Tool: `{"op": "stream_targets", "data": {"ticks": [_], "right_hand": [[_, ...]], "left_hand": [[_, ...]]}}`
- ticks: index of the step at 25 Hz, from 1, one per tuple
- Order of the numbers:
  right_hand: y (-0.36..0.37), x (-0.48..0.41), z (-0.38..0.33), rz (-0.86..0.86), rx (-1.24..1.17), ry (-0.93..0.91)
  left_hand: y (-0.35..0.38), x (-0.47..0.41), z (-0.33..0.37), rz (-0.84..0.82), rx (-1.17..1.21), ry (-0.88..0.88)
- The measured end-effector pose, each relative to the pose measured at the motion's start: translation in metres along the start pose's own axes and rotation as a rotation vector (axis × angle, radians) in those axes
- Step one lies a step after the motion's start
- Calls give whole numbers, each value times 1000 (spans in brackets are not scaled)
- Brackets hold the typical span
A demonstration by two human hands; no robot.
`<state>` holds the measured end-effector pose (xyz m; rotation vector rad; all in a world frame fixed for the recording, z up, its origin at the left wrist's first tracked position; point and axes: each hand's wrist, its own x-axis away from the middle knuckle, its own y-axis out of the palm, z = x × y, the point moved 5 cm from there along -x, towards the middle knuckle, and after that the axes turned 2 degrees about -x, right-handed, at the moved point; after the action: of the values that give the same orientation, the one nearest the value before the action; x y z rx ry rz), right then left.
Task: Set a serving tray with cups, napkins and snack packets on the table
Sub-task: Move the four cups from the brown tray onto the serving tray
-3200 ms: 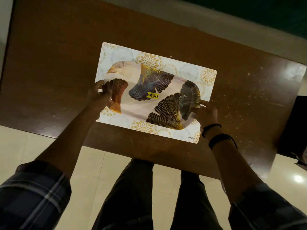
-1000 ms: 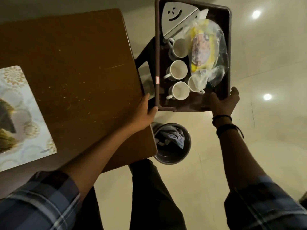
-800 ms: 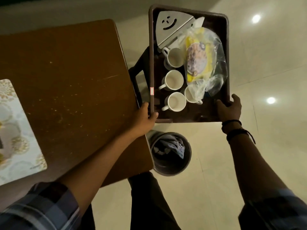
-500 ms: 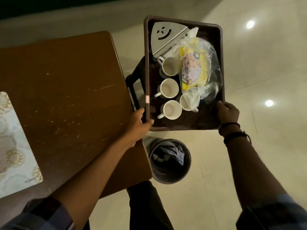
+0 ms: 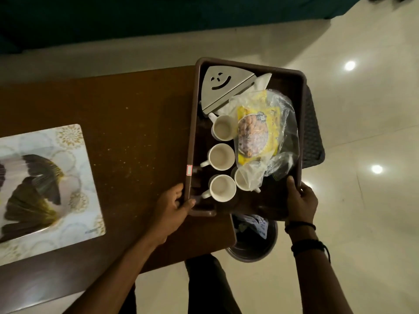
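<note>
I hold a dark brown crate tray [image 5: 292, 74] by its near end, over the right end of the brown wooden table [image 5: 136, 123]. My left hand [image 5: 171, 207] grips its near left corner. My right hand [image 5: 300, 202] grips its near right corner. Inside stand several white cups [image 5: 221, 158], a metal napkin holder [image 5: 221, 87] with a smiley cut-out, and a yellow snack packet [image 5: 257, 134] in a clear plastic bag. At the table's left lies a decorated serving tray [image 5: 31, 191] on a white and gold placemat [image 5: 70, 137].
A round waste bin [image 5: 254, 243] with crumpled paper stands on the floor by the table's right end, below the crate. A dark plastic stool [image 5: 314, 141] shows under the crate's right side. Pale floor tiles [image 5: 362, 223] lie to the right. My legs are below.
Both hands have carried the crate leftward from above the stool to over the table's right end. Earlier, the hands left the decorated tray on the placemat.
</note>
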<state>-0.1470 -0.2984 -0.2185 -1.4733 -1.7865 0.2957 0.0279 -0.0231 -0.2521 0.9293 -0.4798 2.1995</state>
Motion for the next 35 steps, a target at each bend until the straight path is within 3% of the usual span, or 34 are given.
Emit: {"op": "stream_targets", "data": {"ticks": [6,10,16,21,23,25,28,30,35], "right_hand": [[67,68,-13,-133,3,-61],[112,96,-20,-226,21,-86],[131,107,-23,-231,140,-107],[124,142,-42,-78,265,-284],[126,175,-52,-72,232,-446],[137,213,-50,-190,199,-539],[161,260,-32,-429,339,-550],[176,276,-19,-530,401,-485],[194,282,-20,-544,423,-437]], "left_hand": [[-76,48,-50,179,61,-3],[-109,57,-70,201,122,5],[-121,60,-97,239,71,-41],[-121,61,-88,347,-205,3],[-126,66,-72,455,-340,121],[-128,69,-47,518,-483,309],[-117,62,-12,403,-686,545],[-107,50,3,292,-872,611],[-101,23,21,224,-1152,591]]}}
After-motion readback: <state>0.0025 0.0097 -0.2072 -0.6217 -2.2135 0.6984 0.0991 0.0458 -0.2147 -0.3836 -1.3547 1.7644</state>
